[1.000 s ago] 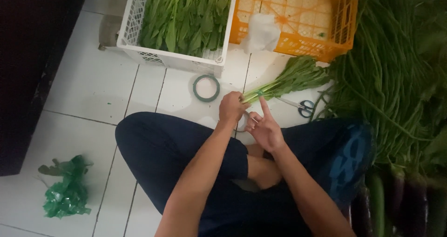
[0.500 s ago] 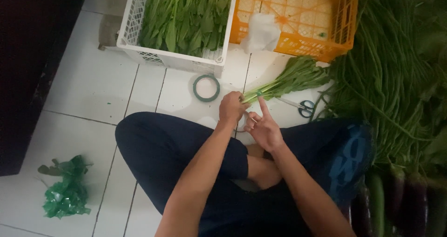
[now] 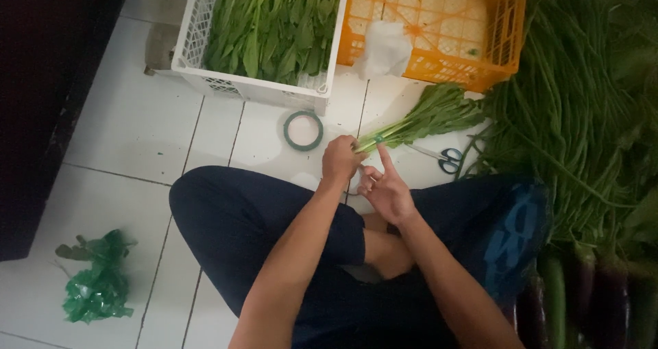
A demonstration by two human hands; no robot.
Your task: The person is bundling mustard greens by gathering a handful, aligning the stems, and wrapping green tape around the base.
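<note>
The stem end of a bundle of leafy greens (image 3: 418, 119) is clamped in the left hand (image 3: 340, 158), near the tape roll (image 3: 303, 130). The right hand (image 3: 385, 190) is held beside it, index finger raised, other fingers seemingly curled.

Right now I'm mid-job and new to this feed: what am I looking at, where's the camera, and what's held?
There is no machine here: a person sits cross-legged on a white tile floor, and the one camera is on their head, looking down at their own bare hands. The left hand grips the stem end of a bundle of greens; the right hand is beside it, index finger raised against the stems. On the floor lie a tape roll and scissors. Ahead stand a white crate full of greens and an orange crate. A heap of long greens lies on the right, a green plastic bag on the left.
</note>
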